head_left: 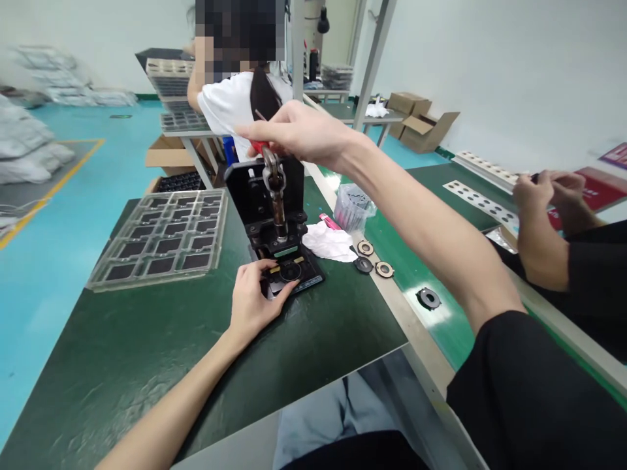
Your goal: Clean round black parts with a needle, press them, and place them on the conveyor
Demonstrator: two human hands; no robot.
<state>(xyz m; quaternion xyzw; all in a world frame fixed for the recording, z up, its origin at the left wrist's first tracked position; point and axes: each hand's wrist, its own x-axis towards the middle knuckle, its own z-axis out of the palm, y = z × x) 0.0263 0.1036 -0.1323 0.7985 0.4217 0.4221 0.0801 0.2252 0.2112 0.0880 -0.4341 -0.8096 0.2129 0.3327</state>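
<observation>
- Nearest, at 12 o'clock, our left hand (252, 303) rests on the base of a black toggle press (267, 202), fingers (267, 266) slightly apart and curled over the base, not clamped on anything we can see.
- Just beside those fingers, a round black part (290, 271) sits in the press's nest.
- Our right hand (304, 130) is raised at the top of the press, fingers together and closed on the red-and-black lever handle (262, 111).
- The press stands on a dark green bench mat (122, 372).
- At 11 o'clock on that mat lies a clear plastic tray (161, 238) with rows of black square pieces.
- At 1 o'clock, just right of the press, are a white cloth (328, 243), a clear plastic cup (351, 207) and three ring parts (365, 247).
- At 2 o'clock, a black ring part (428, 298) lies on a green conveyor belt (455, 333).
- At 3 o'clock, a co-worker's hands (548, 192) work above a perforated strip (480, 202).
- Farther off at 12 o'clock, a person in a white T-shirt (228, 108) stands beside stacked trays (169, 85); cardboard boxes (421, 121) sit at 1 o'clock.
</observation>
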